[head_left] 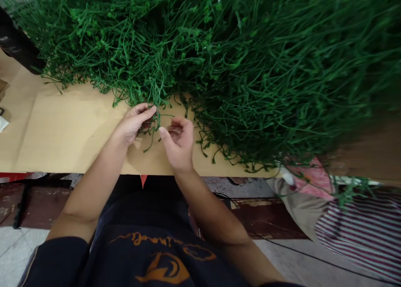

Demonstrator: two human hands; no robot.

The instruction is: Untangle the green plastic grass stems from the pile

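Tabletop point(65, 128): left hand point(133, 124) pinching stems point(157, 95), right hand point(182, 147) half-curled.

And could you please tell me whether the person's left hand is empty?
No, the left hand has its thumb and fingers closed on green strands at the near edge of the green pile.

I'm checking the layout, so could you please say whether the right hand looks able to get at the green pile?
Probably yes: only a strip of tabletop shows between the right hand and the green pile to its right, with nothing visible blocking it. Blur hides whether that hand grips anything.
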